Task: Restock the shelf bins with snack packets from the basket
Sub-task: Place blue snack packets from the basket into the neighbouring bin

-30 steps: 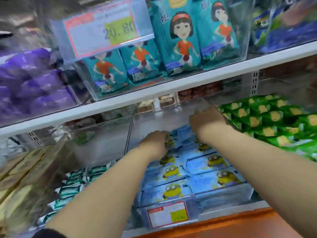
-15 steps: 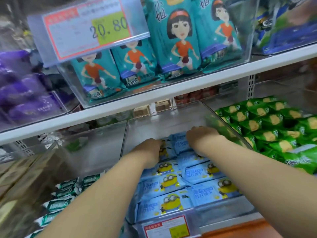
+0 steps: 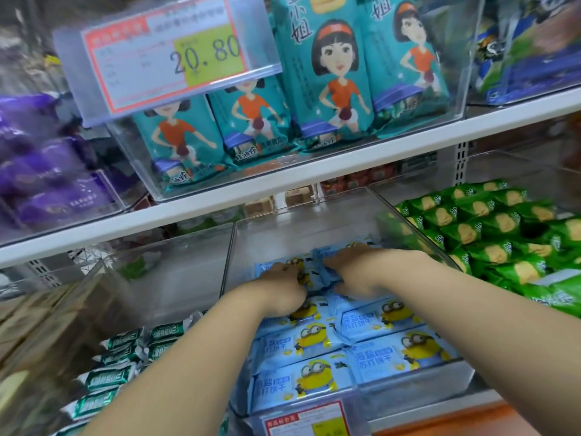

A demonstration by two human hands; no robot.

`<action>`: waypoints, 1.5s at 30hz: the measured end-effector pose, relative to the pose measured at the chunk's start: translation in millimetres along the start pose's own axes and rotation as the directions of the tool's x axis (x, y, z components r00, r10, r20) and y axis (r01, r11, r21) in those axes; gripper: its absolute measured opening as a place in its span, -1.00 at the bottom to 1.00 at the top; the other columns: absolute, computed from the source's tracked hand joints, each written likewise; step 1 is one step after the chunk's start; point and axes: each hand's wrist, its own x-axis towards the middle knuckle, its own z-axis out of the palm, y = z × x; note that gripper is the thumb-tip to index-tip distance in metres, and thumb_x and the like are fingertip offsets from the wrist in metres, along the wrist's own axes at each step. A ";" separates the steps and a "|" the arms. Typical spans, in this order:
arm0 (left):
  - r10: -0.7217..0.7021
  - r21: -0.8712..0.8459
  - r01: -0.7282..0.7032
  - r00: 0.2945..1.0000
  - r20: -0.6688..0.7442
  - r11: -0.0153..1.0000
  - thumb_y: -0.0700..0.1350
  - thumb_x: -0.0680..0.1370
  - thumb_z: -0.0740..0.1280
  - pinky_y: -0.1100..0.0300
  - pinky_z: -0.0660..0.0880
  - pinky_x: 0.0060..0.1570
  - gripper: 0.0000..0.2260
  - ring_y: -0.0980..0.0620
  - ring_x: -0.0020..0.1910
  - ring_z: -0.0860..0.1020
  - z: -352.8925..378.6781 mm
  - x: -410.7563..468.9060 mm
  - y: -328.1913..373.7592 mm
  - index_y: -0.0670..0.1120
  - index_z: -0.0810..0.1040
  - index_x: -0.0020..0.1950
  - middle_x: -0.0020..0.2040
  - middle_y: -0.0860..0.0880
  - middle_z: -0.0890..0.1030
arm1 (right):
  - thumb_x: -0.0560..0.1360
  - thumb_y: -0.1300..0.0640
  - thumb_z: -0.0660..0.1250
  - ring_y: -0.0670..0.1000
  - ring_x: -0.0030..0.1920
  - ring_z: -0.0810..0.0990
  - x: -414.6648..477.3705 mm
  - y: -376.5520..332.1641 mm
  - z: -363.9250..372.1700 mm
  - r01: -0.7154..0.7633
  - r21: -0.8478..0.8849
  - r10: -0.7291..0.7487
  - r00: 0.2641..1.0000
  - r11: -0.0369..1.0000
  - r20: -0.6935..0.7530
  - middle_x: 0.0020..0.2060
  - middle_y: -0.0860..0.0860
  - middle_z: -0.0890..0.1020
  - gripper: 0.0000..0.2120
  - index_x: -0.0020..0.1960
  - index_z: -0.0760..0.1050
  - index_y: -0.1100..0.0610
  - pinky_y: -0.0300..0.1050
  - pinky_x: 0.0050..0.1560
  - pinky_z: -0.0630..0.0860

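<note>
A white metal shelf board (image 3: 314,180) crosses the view. Beneath it sits a clear plastic bin (image 3: 314,221), its floor lined with light-blue snack packets (image 3: 371,322) printed with a yellow goggle-eyed figure. Bright green packets (image 3: 490,228) fill the bin to its right, and dark green and white packets (image 3: 107,376) lie to its left. Above the board, teal packets showing a cartoon girl (image 3: 333,77) stand upright. The right hand (image 3: 355,269) reaches deep into the middle bin, its grip clasping the rearmost blue packets, fingers above and thumb below. The left hand (image 3: 279,291) touches the same packets; whether its grip clasps them, I cannot tell.
</note>
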 end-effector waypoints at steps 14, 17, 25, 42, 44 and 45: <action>0.021 0.243 -0.091 0.961 0.277 0.966 0.44 0.53 0.07 -0.11 -0.10 0.56 -0.18 -0.11 0.59 -0.24 -2.8 -53.9 17.2 0.15 -0.28 0.60 0.59 0.02 -0.35 | 0.65 -0.02 0.15 0.13 0.59 -0.05 -16.7 9.7 -2.8 0.020 0.094 -0.033 0.990 0.995 0.139 0.60 0.01 -0.15 -0.32 0.62 -0.16 -0.02 0.06 0.51 0.06; 0.027 0.220 -0.092 0.959 0.281 0.971 0.47 0.49 0.08 -0.14 -0.13 0.55 -0.14 -0.14 0.57 -0.30 1.9 -59.9 14.4 0.17 -0.31 0.59 0.57 0.01 -0.40 | 0.65 0.03 0.12 0.12 0.59 -0.08 -15.9 7.7 -0.7 0.007 0.134 -0.024 0.991 0.991 0.130 0.60 0.02 -0.16 -0.34 0.62 -0.17 0.01 0.05 0.52 0.03; 0.019 0.245 -0.072 0.977 0.212 0.967 0.45 0.53 0.03 -0.31 -0.19 0.49 -0.19 -0.12 0.55 -0.38 22.0 -57.7 11.7 0.18 -0.35 0.57 0.53 0.02 -0.48 | 0.64 0.10 0.10 0.12 0.58 0.00 -20.3 6.0 -4.3 -0.033 0.235 0.006 0.993 0.971 0.117 0.60 0.10 0.00 -0.40 0.61 -0.04 0.09 0.00 0.49 0.09; -0.034 0.231 -0.004 0.986 0.162 0.973 0.45 0.55 -0.06 -0.27 -0.26 0.49 -0.24 -0.08 0.57 -0.33 35.5 -58.5 10.8 0.16 -0.31 0.58 0.57 0.02 -0.40 | 0.64 -0.15 -0.07 0.09 0.56 -0.34 -1.5 1.2 38.1 -0.122 0.281 0.113 0.992 0.952 0.050 0.58 -0.06 -0.27 -0.39 0.60 -0.24 -0.09 0.35 0.47 -0.33; -0.038 0.242 -0.003 0.985 0.167 0.970 0.46 0.54 -0.06 -0.27 -0.24 0.49 -0.24 -0.08 0.57 -0.33 34.8 -58.8 9.7 0.15 -0.33 0.58 0.56 0.02 -0.41 | 0.64 -0.14 -0.08 0.09 0.56 -0.35 -4.1 -3.2 37.8 -0.123 0.268 0.114 0.992 0.956 0.047 0.58 -0.04 -0.28 -0.39 0.60 -0.25 -0.07 0.35 0.47 -0.33; -0.040 0.241 -0.001 0.985 0.168 0.970 0.46 0.54 -0.06 -0.28 -0.24 0.49 -0.23 -0.09 0.57 -0.33 34.0 -58.5 9.6 0.15 -0.33 0.58 0.56 0.02 -0.41 | 0.64 -0.16 -0.09 0.10 0.56 -0.36 -4.7 -5.2 37.5 -0.128 0.258 0.121 0.992 0.958 0.043 0.58 -0.04 -0.29 -0.39 0.60 -0.26 -0.07 0.35 0.47 -0.33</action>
